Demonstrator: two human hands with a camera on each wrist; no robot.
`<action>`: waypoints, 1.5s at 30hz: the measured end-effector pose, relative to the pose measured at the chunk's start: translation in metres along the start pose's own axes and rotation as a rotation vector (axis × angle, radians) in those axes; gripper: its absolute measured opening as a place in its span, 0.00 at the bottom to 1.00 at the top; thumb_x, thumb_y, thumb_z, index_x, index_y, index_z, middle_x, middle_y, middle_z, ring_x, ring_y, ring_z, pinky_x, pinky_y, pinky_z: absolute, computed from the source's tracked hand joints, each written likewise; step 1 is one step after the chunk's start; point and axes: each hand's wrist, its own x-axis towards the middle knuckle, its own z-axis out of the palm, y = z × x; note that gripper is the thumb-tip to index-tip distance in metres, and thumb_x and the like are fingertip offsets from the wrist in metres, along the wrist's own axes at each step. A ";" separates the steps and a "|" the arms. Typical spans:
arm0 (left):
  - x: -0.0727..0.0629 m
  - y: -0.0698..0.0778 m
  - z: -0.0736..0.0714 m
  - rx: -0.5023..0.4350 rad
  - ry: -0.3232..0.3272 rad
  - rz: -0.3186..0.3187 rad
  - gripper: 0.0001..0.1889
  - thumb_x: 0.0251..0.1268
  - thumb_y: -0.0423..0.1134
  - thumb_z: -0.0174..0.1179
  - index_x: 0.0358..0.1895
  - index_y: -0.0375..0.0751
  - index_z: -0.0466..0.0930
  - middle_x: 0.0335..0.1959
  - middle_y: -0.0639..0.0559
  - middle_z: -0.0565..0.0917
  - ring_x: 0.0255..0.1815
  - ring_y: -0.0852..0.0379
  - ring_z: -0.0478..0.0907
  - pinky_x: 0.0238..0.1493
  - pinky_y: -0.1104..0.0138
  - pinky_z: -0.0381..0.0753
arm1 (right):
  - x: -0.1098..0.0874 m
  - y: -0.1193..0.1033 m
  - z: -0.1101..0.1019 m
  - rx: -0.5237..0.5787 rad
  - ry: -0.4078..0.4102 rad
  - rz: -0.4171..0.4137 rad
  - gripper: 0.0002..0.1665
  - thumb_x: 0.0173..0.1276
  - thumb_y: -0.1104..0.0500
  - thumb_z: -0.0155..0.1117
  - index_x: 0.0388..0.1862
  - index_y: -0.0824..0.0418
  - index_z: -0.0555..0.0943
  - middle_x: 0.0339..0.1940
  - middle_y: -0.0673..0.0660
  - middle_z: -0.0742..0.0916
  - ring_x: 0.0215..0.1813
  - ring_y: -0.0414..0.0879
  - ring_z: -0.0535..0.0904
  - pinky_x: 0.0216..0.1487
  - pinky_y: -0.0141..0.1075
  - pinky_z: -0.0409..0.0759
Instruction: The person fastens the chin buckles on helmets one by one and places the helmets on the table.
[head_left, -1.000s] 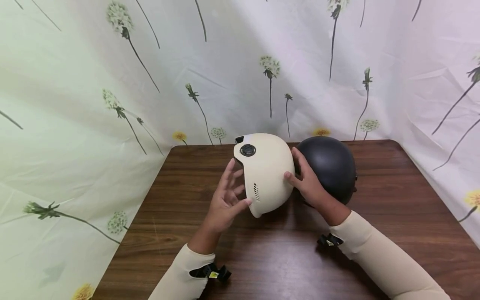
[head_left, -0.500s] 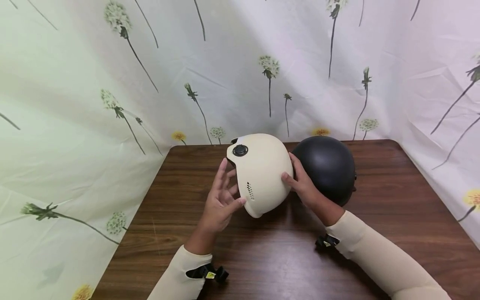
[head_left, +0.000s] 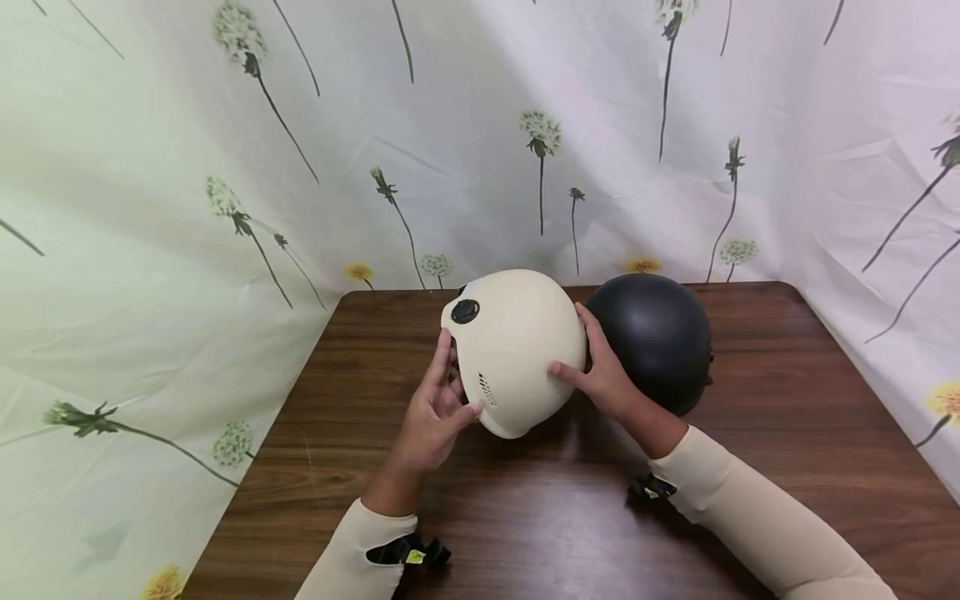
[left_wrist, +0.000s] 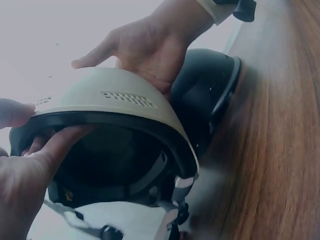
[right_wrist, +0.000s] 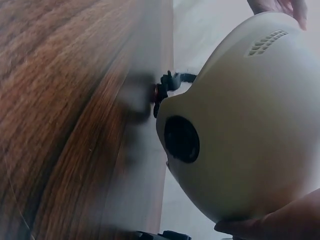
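Observation:
A cream helmet (head_left: 525, 350) with a round black dial is held between both hands at the table's middle, tilted with its opening to the left. My left hand (head_left: 430, 421) grips the rim there; in the left wrist view its thumb (left_wrist: 15, 114) lies outside the shell and its fingers reach inside the dark lining (left_wrist: 115, 160). My right hand (head_left: 611, 379) holds the rounded side opposite, thumb spread over the shell. Chin straps (left_wrist: 181, 200) dangle from the rim in the left wrist view. A black helmet (head_left: 652, 333) sits just right of the cream one, partly behind my right hand.
The dark wooden table (head_left: 315, 467) carries both helmets. A pale cloth (head_left: 465, 133) printed with dandelions hangs behind the table and along its sides. Black straps with small devices (head_left: 427, 552) are worn on both wrists.
The cream helmet has shifted left and turned, its dial and vents moving left. Both hands have travelled left with it, and the right thumb lies further over the shell. The black helmet has stayed put.

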 end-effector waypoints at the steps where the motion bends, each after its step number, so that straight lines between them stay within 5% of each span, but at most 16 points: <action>1: -0.001 0.000 0.000 0.012 -0.002 -0.008 0.59 0.64 0.09 0.52 0.87 0.52 0.29 0.86 0.45 0.41 0.80 0.52 0.62 0.63 0.57 0.81 | 0.000 0.000 0.001 0.001 0.001 0.003 0.66 0.68 0.39 0.74 0.89 0.50 0.41 0.88 0.56 0.52 0.83 0.60 0.56 0.74 0.66 0.64; 6: -0.006 0.001 -0.004 0.226 0.011 -0.044 0.60 0.65 0.12 0.58 0.87 0.52 0.27 0.88 0.47 0.33 0.84 0.54 0.53 0.68 0.62 0.75 | -0.002 -0.002 0.002 -0.019 0.008 0.009 0.66 0.66 0.40 0.75 0.89 0.48 0.42 0.88 0.57 0.50 0.85 0.60 0.53 0.74 0.67 0.64; 11: -0.008 0.002 -0.008 0.621 -0.013 0.006 0.62 0.62 0.21 0.67 0.87 0.46 0.29 0.85 0.40 0.47 0.80 0.51 0.58 0.67 0.69 0.74 | -0.002 -0.003 0.003 -0.035 0.013 0.022 0.66 0.66 0.42 0.76 0.89 0.47 0.42 0.88 0.57 0.50 0.85 0.61 0.54 0.73 0.67 0.65; 15: -0.009 0.006 -0.008 0.911 -0.004 0.042 0.60 0.62 0.32 0.72 0.87 0.40 0.33 0.78 0.38 0.60 0.72 0.50 0.62 0.64 0.60 0.74 | -0.002 -0.002 0.003 -0.043 0.018 0.029 0.66 0.65 0.42 0.76 0.89 0.47 0.43 0.88 0.57 0.51 0.84 0.61 0.55 0.73 0.67 0.66; 20: -0.008 0.013 -0.002 1.124 0.038 0.014 0.61 0.62 0.43 0.75 0.87 0.38 0.37 0.78 0.37 0.63 0.77 0.45 0.62 0.73 0.44 0.67 | -0.001 -0.002 0.004 -0.045 0.011 0.006 0.66 0.65 0.44 0.76 0.89 0.48 0.43 0.87 0.58 0.52 0.83 0.61 0.57 0.72 0.66 0.68; 27: -0.007 0.013 0.000 1.274 0.089 0.036 0.59 0.60 0.48 0.77 0.86 0.34 0.44 0.73 0.31 0.62 0.75 0.37 0.58 0.71 0.41 0.68 | -0.002 -0.002 0.007 -0.056 0.016 -0.003 0.66 0.66 0.44 0.76 0.89 0.51 0.44 0.87 0.59 0.52 0.83 0.61 0.56 0.73 0.66 0.67; 35: -0.003 0.010 -0.005 1.355 0.090 0.198 0.57 0.59 0.54 0.75 0.84 0.33 0.52 0.80 0.27 0.48 0.80 0.29 0.43 0.72 0.33 0.53 | -0.001 0.003 0.007 -0.055 0.026 -0.014 0.65 0.67 0.46 0.76 0.89 0.49 0.43 0.88 0.58 0.51 0.84 0.61 0.55 0.73 0.66 0.67; 45: 0.001 0.014 -0.001 1.464 0.028 0.171 0.59 0.57 0.61 0.76 0.84 0.36 0.53 0.80 0.28 0.51 0.82 0.28 0.47 0.72 0.22 0.39 | -0.003 0.004 0.010 -0.069 0.012 -0.035 0.66 0.66 0.45 0.76 0.89 0.48 0.42 0.88 0.56 0.50 0.84 0.58 0.56 0.73 0.65 0.67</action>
